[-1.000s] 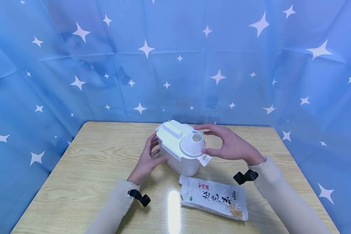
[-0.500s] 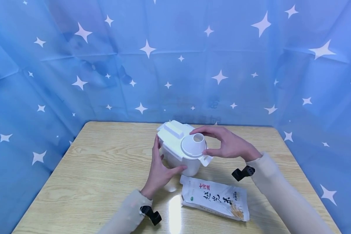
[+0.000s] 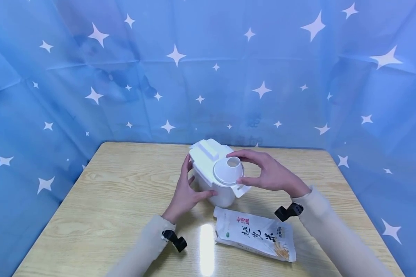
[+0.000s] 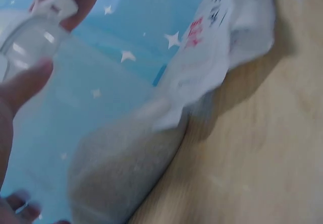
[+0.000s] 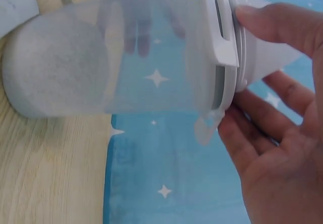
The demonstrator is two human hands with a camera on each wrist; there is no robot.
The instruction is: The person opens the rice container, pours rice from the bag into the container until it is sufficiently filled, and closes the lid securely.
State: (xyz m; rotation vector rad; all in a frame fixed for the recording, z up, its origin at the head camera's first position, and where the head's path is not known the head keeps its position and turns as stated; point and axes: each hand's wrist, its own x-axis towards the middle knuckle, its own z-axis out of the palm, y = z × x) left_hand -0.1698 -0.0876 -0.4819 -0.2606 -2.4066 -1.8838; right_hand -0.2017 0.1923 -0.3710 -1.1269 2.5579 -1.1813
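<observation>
A translucent white storage container (image 3: 224, 198) stands at the table's back centre, with pale grain in its bottom in the wrist views. Its white lid (image 3: 202, 157) is on, and a white funnel (image 3: 225, 171) sits over the lid's near right end, narrow end up. My left hand (image 3: 186, 195) holds the container from the left, thumb across the front and fingers along the far side. With thumb and fingers on opposite sides, my right hand (image 3: 274, 172) grips the funnel near its wide rim. In the right wrist view the funnel (image 5: 265, 50) meets the lid.
A white printed rice bag (image 3: 254, 234) lies flat on the wooden table (image 3: 124, 215), just in front of the container. Behind the table hangs a blue curtain (image 3: 208, 77) with white stars.
My left hand has moved right and closer around the container, its thumb now across the front. The container has shifted very slightly; the right hand stays at the funnel.
</observation>
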